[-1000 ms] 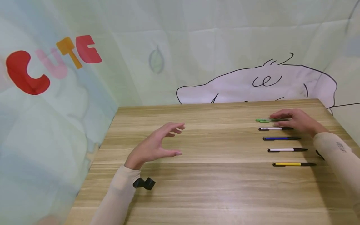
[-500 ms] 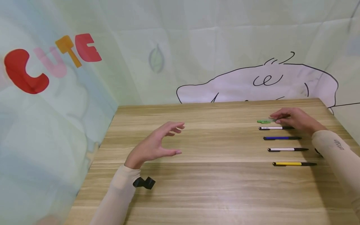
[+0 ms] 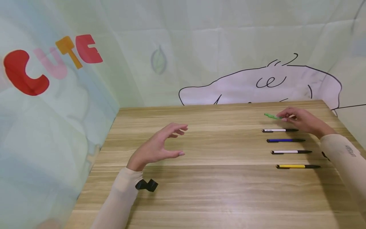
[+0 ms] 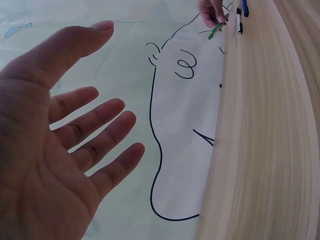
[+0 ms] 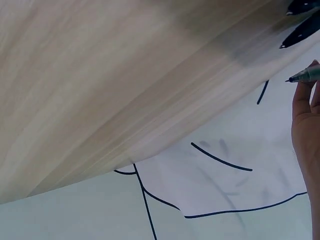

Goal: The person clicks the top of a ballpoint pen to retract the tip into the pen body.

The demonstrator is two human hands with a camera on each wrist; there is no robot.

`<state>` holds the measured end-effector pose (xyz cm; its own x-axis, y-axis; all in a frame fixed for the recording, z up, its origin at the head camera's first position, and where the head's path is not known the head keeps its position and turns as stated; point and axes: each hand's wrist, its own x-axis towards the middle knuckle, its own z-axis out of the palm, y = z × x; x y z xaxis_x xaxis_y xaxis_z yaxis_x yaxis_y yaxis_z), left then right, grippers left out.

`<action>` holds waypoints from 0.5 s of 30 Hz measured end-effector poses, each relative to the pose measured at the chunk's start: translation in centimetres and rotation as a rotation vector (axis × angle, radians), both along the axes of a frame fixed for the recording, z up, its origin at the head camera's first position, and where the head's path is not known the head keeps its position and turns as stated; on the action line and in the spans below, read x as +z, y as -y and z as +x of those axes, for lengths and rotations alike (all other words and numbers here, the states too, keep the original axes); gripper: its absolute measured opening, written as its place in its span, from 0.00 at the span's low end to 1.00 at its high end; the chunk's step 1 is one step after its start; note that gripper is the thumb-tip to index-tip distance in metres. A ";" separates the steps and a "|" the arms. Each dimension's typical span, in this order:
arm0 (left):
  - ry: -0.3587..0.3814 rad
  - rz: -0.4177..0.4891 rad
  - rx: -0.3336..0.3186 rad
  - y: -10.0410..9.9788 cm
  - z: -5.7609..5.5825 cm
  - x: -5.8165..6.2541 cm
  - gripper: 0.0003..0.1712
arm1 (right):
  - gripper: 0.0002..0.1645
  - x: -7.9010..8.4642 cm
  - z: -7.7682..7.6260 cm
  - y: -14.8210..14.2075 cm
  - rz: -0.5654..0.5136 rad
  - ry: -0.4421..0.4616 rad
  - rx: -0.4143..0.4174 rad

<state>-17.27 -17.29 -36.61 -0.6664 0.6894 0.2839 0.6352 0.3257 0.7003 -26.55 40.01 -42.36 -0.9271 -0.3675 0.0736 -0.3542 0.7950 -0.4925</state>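
Observation:
My right hand (image 3: 300, 121) pinches a green pen (image 3: 271, 116) between thumb and fingers, raised over the far right of the table. Its green end points left, and its tip shows in the right wrist view beside the right hand (image 5: 306, 115). Below it lie a white pen (image 3: 277, 130), a blue pen (image 3: 283, 140), a second white pen (image 3: 287, 152) and a yellow pen (image 3: 294, 166), in a column and roughly parallel. Over the left half of the table hovers my left hand (image 3: 157, 146), thumb and fingers spread apart, holding nothing.
The wood-grain table (image 3: 217, 190) reaches back to a printed cloth backdrop (image 3: 200, 54) with a cartoon outline. A second cloth side with red, pink and orange letters hangs at the left. A black strap piece (image 3: 147, 185) sticks out from the left sleeve.
The right hand has closed on the green pen and lifted it from the table, its green end now tilted up. The left hand stays in place.

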 end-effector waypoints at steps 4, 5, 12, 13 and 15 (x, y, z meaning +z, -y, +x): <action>-0.005 0.000 0.003 -0.2 -0.1 0.1 0.46 | 0.12 0.3 0.4 0.2 -0.038 -0.003 -0.015; -0.006 0.002 0.003 -0.2 -0.1 0.1 0.46 | 0.12 0.4 0.5 0.3 -0.049 -0.001 -0.015; -0.003 0.017 0.002 -0.3 -0.1 0.1 0.46 | 0.15 1.4 1.4 1.2 -0.137 0.038 -0.043; -0.004 0.018 0.002 -0.3 -0.1 0.1 0.45 | 0.16 1.5 1.5 1.4 -0.147 0.049 -0.049; -0.009 0.022 0.001 -0.3 -0.1 0.2 0.45 | 0.17 1.8 1.8 1.7 -0.169 0.067 -0.066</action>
